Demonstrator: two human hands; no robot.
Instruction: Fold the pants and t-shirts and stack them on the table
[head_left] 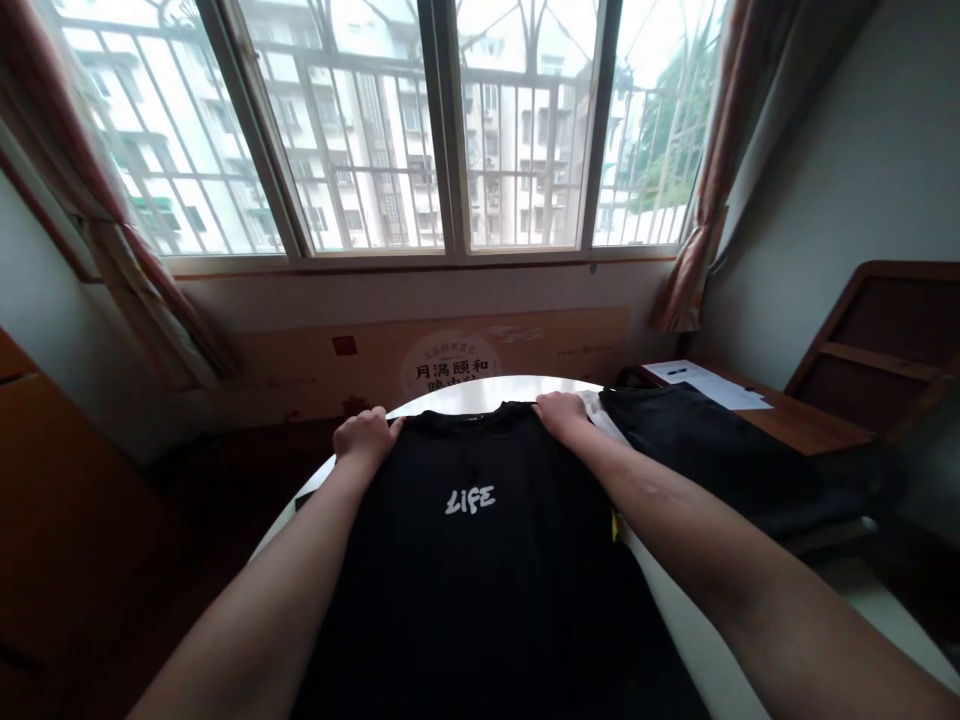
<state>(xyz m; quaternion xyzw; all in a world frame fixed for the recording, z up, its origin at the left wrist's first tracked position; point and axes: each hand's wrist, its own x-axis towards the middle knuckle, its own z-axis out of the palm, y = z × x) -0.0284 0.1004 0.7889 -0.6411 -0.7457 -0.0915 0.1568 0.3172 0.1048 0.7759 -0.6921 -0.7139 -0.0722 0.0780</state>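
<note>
As the left hand point(366, 434) and right hand point(562, 413) clamp its shoulders, a black T-shirt point(480, 580) spreads between them.

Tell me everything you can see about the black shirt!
The shirt is black and looks like soft cloth, with a small white print on its upper part. It's spread out over the white table, neckline at the far end. The left hand and right hand grip its two top corners. Its bottom runs out of the picture.
</note>
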